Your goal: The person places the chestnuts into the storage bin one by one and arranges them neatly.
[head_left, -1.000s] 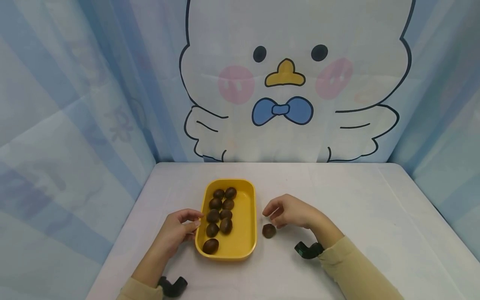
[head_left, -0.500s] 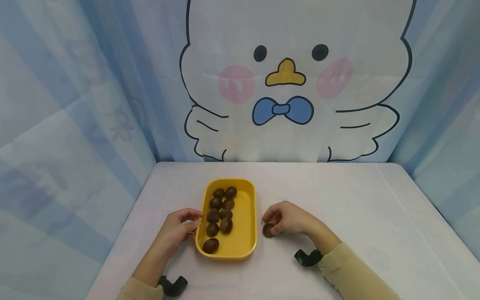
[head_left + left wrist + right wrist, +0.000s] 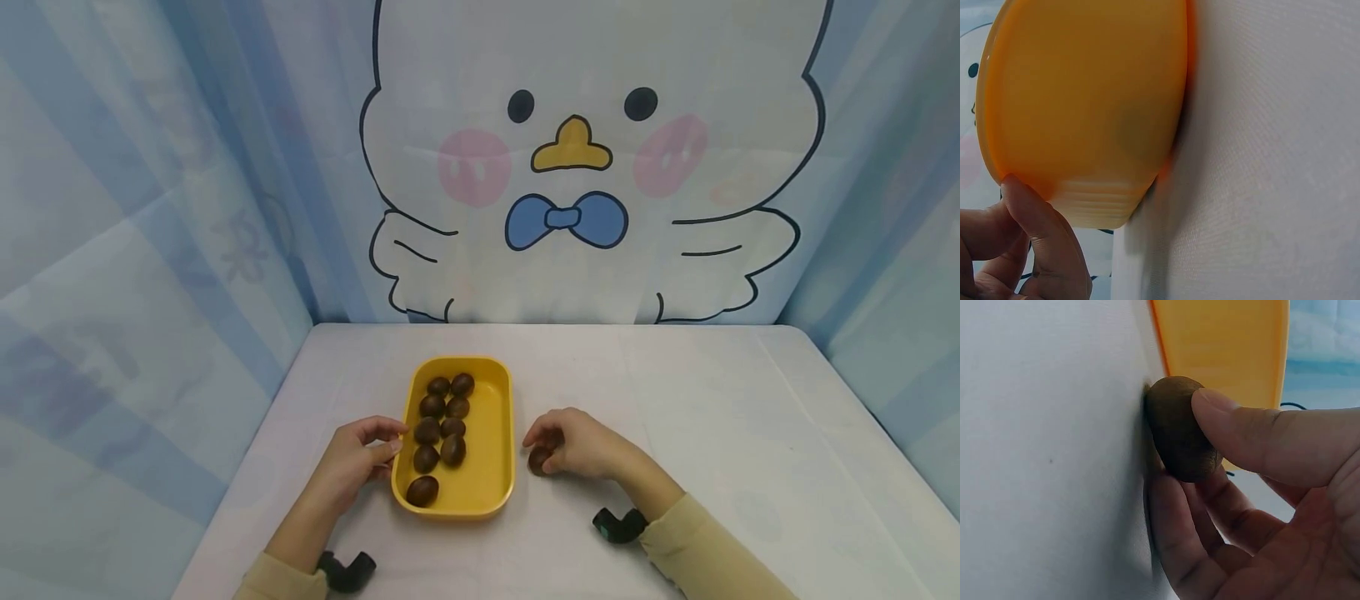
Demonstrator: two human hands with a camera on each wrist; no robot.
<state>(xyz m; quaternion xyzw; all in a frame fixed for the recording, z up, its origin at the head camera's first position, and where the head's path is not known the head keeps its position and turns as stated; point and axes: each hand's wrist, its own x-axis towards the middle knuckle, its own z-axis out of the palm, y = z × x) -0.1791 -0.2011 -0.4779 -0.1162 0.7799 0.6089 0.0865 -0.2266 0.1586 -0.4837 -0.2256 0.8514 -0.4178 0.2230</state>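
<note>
A chestnut [image 3: 537,462], brown and rounded, sits on the white table just right of the yellow tray [image 3: 487,467]. My right hand [image 3: 581,446] pinches it; in the right wrist view the thumb [image 3: 1254,434] presses on one side of the chestnut [image 3: 1175,428] and fingers curl under the other. On the opposite side, my left hand [image 3: 348,462] holds the tray's left edge. Close up in the left wrist view, fingertips meet the tray wall [image 3: 1085,94] at its rim. Several chestnuts [image 3: 452,450] lie in the tray's left half, mostly in two columns.
A curtain with a cartoon bird [image 3: 573,192] hangs behind the table's back edge, and blue-white curtains [image 3: 150,250] stand at both sides. A dark wrist camera [image 3: 618,526] sits below the right hand, another [image 3: 348,572] below the left.
My right hand has come down and its fingers have closed round the chestnut beside the tray. The left hand and the tray have stayed in place.
</note>
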